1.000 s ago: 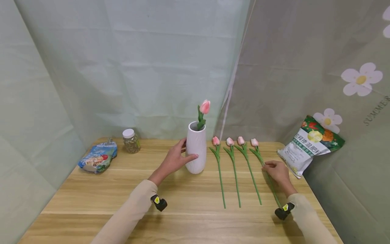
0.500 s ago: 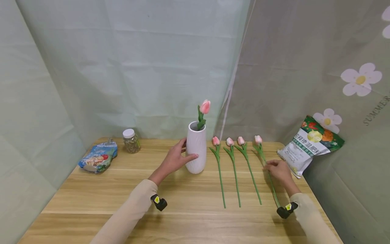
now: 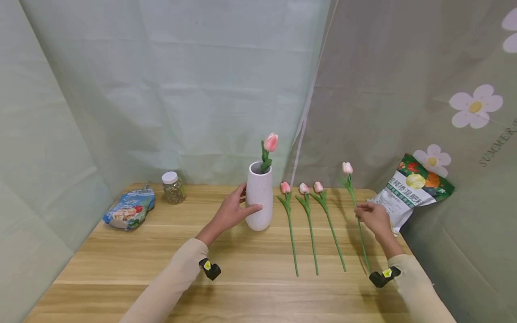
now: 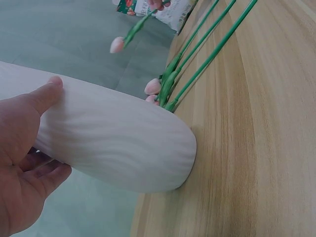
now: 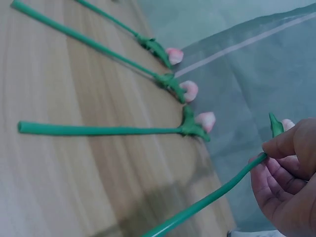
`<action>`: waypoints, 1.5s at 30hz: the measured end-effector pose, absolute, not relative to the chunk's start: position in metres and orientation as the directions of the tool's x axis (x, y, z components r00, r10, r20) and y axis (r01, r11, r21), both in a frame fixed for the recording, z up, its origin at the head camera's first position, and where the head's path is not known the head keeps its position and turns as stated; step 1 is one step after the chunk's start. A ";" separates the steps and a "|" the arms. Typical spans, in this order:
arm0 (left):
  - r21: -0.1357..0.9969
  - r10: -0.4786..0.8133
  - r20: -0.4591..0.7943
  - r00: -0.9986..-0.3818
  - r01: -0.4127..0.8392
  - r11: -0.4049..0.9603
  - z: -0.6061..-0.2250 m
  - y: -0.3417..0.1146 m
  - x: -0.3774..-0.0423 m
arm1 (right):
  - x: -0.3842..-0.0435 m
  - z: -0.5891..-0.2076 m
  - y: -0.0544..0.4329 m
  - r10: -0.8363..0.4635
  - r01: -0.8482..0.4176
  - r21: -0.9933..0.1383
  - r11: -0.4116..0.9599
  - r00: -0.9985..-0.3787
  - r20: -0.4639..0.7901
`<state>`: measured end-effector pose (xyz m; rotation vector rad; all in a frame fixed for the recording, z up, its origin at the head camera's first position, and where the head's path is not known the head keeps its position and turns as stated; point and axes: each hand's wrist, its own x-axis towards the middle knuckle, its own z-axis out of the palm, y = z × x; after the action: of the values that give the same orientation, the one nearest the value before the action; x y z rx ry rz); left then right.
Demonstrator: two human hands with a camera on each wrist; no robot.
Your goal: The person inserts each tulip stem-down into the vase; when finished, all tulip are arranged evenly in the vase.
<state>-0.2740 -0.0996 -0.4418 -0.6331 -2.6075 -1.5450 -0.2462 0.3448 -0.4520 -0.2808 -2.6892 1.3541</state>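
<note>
Pinching the held tulip (image 3: 349,183), steadying the vase (image 3: 260,190)

Judging by the poses, the step in hand is raising one stem with the right hand (image 3: 374,220) while the left hand (image 3: 230,211) braces the vase; a light, firm pinch and a slow lift should suit it, since a thin stem held at one spot may pivot; its foot is best swung clear of the three lying tulips (image 3: 308,208); the left hand should press evenly, as a tall vase could tip if pushed.

Right thumb and forefinger meet in a narrow pinch on the stem, below the leaves; the other fingers curl loosely, and whether they touch it is hard to tell; the held tulip slants bloom-up, to the right of the lying three and near the bag (image 3: 397,202); I cannot tell whether its foot touches the table (image 3: 121,264).

Left fingers are spread wide round the vase, thumb on the near face, the rest partly hidden at its far side; the vase stands upright on the table, the upright tulip (image 3: 271,142) in its mouth.
</note>
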 end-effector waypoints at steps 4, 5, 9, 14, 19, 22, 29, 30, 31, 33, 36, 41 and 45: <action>0.829 0.321 0.245 -0.915 0.369 0.421 -0.443 -0.100 -0.275 | -0.246 -0.445 0.343 0.232 0.092 -0.809 0.581 -0.971 0.056; 0.829 0.321 0.246 -0.915 0.370 0.420 -0.443 -0.100 -0.275 | -0.246 -0.443 0.343 0.237 0.086 -0.810 0.581 -0.969 0.068; 0.827 0.323 0.254 -0.912 0.378 0.416 -0.444 -0.100 -0.276 | -0.245 -0.435 0.339 0.259 0.069 -0.815 0.575 -0.960 0.102; 0.829 0.324 0.255 -0.911 0.378 0.412 -0.444 -0.099 -0.275 | -0.245 -0.424 0.334 0.277 0.053 -0.829 0.557 -0.953 0.125; 0.828 0.323 0.250 -0.913 0.374 0.417 -0.443 -0.099 -0.275 | -0.245 -0.414 0.328 0.281 0.016 -0.851 0.525 -0.947 0.156; 0.828 0.323 0.246 -0.914 0.371 0.420 -0.443 -0.100 -0.275 | -0.245 -0.408 0.325 0.281 -0.004 -0.855 0.518 -0.944 0.175; 0.827 0.328 0.246 -0.912 0.374 0.419 -0.443 -0.100 -0.275 | -0.248 -0.395 0.322 0.279 -0.037 -0.863 0.504 -0.939 0.202; 0.827 0.328 0.247 -0.912 0.375 0.419 -0.443 -0.100 -0.275 | -0.248 -0.393 0.321 0.279 -0.041 -0.864 0.502 -0.938 0.207; 0.827 0.327 0.247 -0.912 0.374 0.419 -0.443 -0.099 -0.275 | -0.249 -0.391 0.321 0.279 -0.048 -0.865 0.500 -0.936 0.214; 0.826 0.328 0.250 -0.911 0.377 0.418 -0.443 -0.100 -0.275 | -0.251 -0.388 0.320 0.278 -0.060 -0.863 0.501 -0.934 0.226; 0.827 0.324 0.250 -0.912 0.375 0.418 -0.442 -0.100 -0.275 | -0.252 -0.383 0.318 0.279 -0.076 -0.857 0.509 -0.928 0.249; 0.826 0.326 0.254 -0.910 0.380 0.417 -0.443 -0.100 -0.275 | -0.252 -0.374 0.313 0.294 -0.107 -0.864 0.492 -0.914 0.280; 0.826 0.327 0.256 -0.909 0.382 0.415 -0.443 -0.100 -0.275 | -0.251 -0.367 0.309 0.305 -0.130 -0.876 0.465 -0.905 0.297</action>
<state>-0.2750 -0.0997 -0.4432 -0.6515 -2.5957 -1.5376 -0.2512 0.3087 -0.3671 -0.1464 -2.3043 1.4291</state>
